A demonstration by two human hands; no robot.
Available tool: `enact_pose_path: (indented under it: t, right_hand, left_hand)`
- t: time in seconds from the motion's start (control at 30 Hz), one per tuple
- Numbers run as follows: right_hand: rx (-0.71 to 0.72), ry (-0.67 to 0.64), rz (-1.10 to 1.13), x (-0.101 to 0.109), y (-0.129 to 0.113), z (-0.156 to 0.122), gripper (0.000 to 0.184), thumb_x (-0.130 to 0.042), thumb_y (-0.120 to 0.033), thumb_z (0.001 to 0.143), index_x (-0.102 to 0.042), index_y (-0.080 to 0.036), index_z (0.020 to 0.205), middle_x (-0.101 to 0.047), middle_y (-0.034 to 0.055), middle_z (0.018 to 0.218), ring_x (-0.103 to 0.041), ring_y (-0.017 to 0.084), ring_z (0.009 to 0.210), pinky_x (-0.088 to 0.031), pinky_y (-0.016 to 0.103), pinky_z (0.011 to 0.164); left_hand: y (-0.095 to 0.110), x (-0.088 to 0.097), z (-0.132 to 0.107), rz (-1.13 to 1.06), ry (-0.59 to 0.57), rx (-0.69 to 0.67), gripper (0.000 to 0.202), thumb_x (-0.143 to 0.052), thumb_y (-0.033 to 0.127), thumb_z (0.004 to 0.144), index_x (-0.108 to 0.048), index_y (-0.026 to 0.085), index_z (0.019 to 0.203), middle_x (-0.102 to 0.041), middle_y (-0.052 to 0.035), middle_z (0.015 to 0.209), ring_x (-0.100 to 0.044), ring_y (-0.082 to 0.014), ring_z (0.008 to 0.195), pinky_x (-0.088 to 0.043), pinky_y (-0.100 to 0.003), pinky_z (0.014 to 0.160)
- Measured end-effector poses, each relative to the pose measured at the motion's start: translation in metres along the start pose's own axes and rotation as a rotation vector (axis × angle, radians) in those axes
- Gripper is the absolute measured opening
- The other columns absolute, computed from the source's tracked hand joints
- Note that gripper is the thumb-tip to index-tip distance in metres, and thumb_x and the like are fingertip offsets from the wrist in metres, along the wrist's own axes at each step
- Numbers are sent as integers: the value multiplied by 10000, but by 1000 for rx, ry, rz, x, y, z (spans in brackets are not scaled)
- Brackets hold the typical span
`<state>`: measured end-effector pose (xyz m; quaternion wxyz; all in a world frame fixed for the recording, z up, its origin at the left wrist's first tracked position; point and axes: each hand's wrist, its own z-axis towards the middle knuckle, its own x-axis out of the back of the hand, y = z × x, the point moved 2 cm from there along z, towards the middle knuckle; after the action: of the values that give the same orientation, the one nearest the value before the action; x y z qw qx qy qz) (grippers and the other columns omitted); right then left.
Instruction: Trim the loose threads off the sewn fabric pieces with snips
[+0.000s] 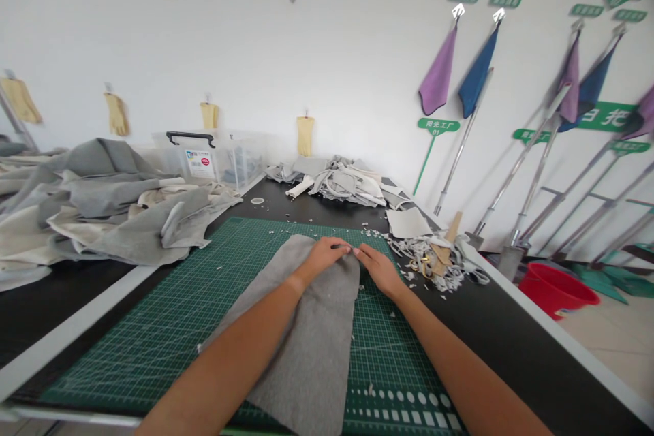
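Note:
A long piece of grey fabric (321, 347) lies over the green cutting mat (178, 313), stretching from the near edge toward the middle. At its far right corner my left hand (327, 255) pinches the fabric edge between thumb and fingers. Close beside it, my right hand (377, 266) is closed on the same corner, its fingertips almost meeting those of the left. Whatever small part lies between the fingertips is hidden. My left forearm crosses above the fabric. Small pale scraps are scattered on the mat around the cloth.
Heaped grey and cream fabric (107, 197) covers the left side, near a clear plastic box (204, 160). More grey pieces (342, 180) are piled at the back. On the right lie shredded scraps (434, 266) with scissors and tan pieces. A red bucket (554, 289) stands beyond the table edge.

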<state>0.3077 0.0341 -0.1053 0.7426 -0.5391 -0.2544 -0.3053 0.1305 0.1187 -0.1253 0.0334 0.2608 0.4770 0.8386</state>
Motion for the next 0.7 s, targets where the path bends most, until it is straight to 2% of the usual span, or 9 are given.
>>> enact_pose_path:
  t: [0.7]
  right_hand:
    - [-9,-5,-105,-7,5,3,404,-347,-590,1012,-533,-270,850,-602,-21,751,-596,189,727,-354,264,660]
  left_hand:
    - [-5,0,0,-27,-26,39,289,-642,390,851,-800,191,988,-797,-50,1026,-720,-218,994,-530,-332,978]
